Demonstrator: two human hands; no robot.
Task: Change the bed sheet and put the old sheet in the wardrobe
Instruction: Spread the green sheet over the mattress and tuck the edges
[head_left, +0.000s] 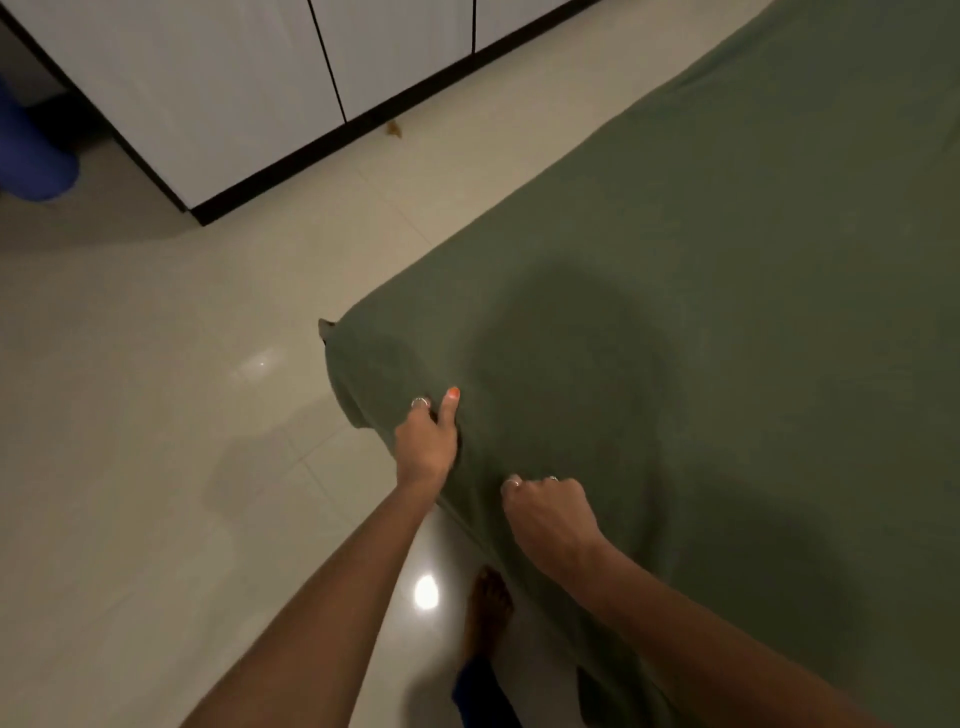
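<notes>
Glossy cream tile floor (156, 415); lamp glare (426, 592); blue object (31, 150) far left.

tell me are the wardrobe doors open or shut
Shut. The white wardrobe doors lie flush in one plane, with only thin dark seams between them and no interior showing. Their upper part is out of frame.

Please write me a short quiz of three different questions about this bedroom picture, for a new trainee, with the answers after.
1. True or false: the plain green bed sheet covers the near corner of the bed.
2. Which hand shows an orange-painted thumbnail: A) left hand, B) right hand?
3. Fill in: beyond the glossy cream floor tiles stands a white wardrobe with a ____ base strip.

Key:
1. True; the sheet wraps the corner.
2. A; the left hand grips the sheet just below the corner, and the right hand grips the sheet edge beside it.
3. Black.
</notes>
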